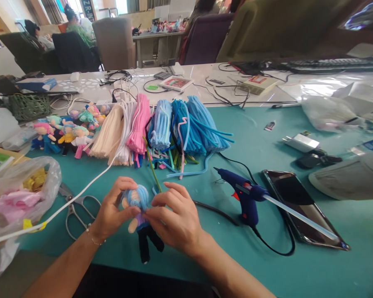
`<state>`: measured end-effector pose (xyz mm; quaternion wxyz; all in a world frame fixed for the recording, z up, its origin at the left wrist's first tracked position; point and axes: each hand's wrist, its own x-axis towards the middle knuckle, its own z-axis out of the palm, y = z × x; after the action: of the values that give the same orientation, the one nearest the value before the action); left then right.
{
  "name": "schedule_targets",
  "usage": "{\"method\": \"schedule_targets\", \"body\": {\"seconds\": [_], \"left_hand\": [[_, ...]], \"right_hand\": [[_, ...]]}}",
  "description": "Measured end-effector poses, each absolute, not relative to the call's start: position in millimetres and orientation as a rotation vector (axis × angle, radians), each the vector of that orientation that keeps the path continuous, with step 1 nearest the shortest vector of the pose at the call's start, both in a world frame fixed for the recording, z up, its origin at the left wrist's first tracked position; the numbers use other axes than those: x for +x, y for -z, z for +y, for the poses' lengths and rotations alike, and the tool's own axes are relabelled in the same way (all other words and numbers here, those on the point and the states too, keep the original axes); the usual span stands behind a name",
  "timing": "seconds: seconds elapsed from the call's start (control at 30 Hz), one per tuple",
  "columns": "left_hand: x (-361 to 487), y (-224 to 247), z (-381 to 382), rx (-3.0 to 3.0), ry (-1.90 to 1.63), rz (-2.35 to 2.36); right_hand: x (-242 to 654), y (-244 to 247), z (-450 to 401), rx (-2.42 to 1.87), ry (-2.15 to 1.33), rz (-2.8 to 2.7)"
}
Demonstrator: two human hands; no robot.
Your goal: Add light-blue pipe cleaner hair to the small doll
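1. Nearest the camera, both hands meet over the teal mat [298, 265]. The left hand [112, 211] is closed on the head of a small doll [140, 219] — blue hair, purple top, black legs hanging toward the person.
2. The right hand [174, 219] pinches the doll at its neck and chest, fingertips pressed together on it. The doll is held just above the mat, between the two hands.
3. A thin green stem [151, 165] rises from between the hands and leans toward the far pile.
4. Scissors [77, 209] lie just left of the left wrist, and a white cable [65, 205] crosses over them. Judgement: a sideways sweep of the left arm could snag that cable and drag what it feeds.
5. The blue glue gun [245, 196] rests to the right, its nozzle pointing toward the hands, with the glue stick over a dark tray [298, 207]. Judgement: if it is hot, a careless reach could burn a finger or drip on the mat — heat cannot be told here.
6. Farther off lie bundles of pipe cleaners [161, 128] in cream, pink and blue, with finished dolls [68, 130] to their left.
7. At the left edge sits a plastic bag [18, 194].
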<state>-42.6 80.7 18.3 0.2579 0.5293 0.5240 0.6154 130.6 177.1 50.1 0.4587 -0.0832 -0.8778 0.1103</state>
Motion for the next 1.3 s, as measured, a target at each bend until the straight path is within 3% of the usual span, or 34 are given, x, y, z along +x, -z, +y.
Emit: {"method": "schedule_targets", "body": {"seconds": [0.6,1.3], "left_hand": [[-41,-19,77,1.451,-1.693,1.334],[-35,-15,86,1.045,-1.712,1.585]], "right_hand": [[128,-45,171,-0.192,-0.279,-2.180],[126,-41,169,-0.194,-0.291,-2.243]]}}
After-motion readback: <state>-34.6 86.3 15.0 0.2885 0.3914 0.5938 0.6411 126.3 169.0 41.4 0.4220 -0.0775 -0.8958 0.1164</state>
